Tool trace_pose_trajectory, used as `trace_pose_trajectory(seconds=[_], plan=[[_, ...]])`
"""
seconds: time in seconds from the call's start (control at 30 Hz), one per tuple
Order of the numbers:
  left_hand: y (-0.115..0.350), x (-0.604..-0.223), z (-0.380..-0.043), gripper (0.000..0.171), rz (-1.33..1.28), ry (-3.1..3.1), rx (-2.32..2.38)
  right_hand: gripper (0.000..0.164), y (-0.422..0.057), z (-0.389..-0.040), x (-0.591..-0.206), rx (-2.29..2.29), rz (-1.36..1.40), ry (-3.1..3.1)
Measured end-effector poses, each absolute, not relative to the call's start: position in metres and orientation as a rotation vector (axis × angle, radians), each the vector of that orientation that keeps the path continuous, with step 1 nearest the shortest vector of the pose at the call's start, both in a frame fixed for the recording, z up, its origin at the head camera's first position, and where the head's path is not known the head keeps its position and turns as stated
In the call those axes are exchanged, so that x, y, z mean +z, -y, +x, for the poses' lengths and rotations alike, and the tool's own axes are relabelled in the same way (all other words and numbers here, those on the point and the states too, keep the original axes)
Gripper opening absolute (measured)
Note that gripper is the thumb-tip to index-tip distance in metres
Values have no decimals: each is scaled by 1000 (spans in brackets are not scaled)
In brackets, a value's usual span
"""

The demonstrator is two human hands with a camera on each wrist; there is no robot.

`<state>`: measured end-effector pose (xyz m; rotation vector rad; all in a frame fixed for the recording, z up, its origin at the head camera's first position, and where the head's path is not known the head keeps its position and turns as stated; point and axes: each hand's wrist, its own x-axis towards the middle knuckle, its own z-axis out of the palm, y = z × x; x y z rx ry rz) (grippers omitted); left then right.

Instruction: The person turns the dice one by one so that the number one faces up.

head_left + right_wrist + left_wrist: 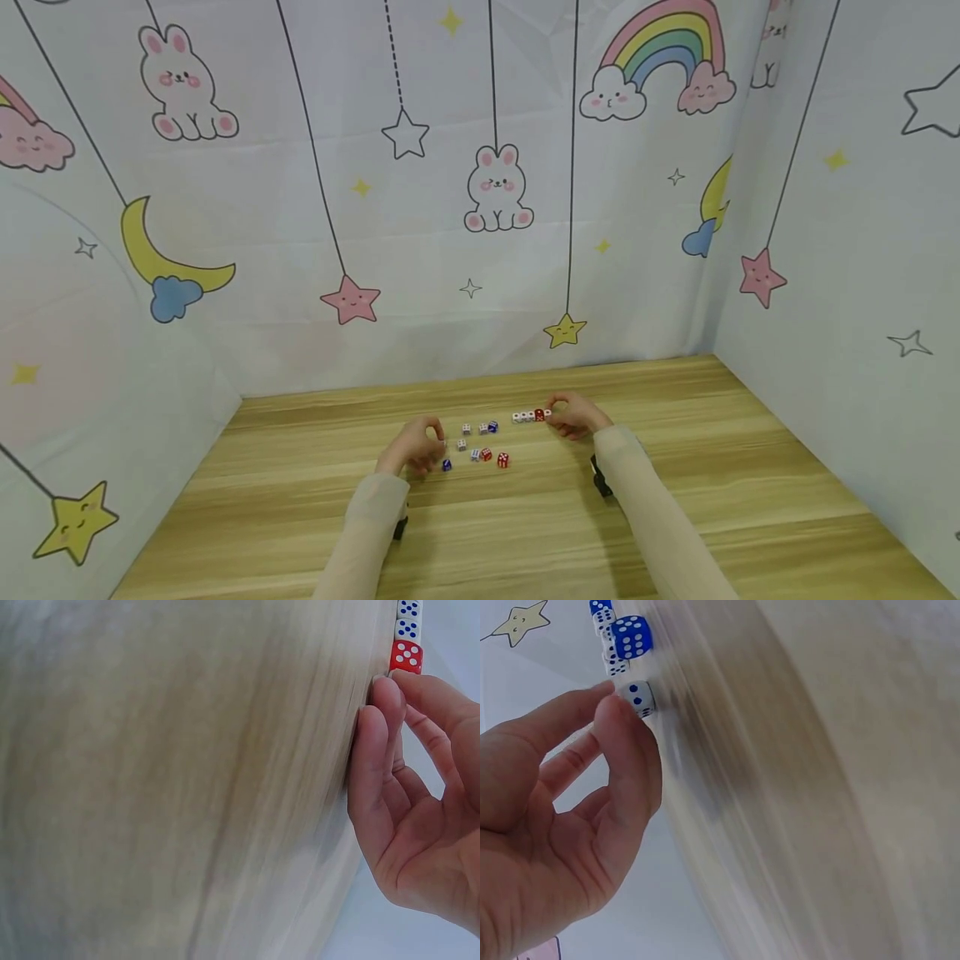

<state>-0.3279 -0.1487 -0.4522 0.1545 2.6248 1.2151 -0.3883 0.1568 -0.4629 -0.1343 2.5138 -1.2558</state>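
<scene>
My left hand (pixel 422 444) pinches a white die (pixel 639 698) with blue dots between thumb and fingertips, at the left of the loose dice. A blue die (pixel 447 465) lies close by that hand. On the other side, my right hand (pixel 576 415) holds the white die (pixel 548 413) at the right end of a short row. Fingertips mostly hide this die in the right wrist view. Beside it in the row stands a red die (pixel 406 656), then several white dice (pixel 523 417) side by side.
Between the hands lie loose dice: white ones (pixel 467 429), a blue one (pixel 492 427) and red ones (pixel 503 460). They rest on a wood-grain table (pixel 525 533). A printed cloth wall (pixel 420 350) rises behind the table, with more cloth at both sides.
</scene>
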Motion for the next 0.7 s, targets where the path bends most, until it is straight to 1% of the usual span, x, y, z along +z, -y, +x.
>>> trace_pose_trajectory(seconds=[0.3, 0.7], plan=[[150, -452, -328, 7, 142, -2618, 1240, 14, -156, -388, -462, -1263, -142, -2519], [149, -451, -325, 16, 142, -2573, 1266, 15, -156, -389, -463, -1228, -119, -2535]])
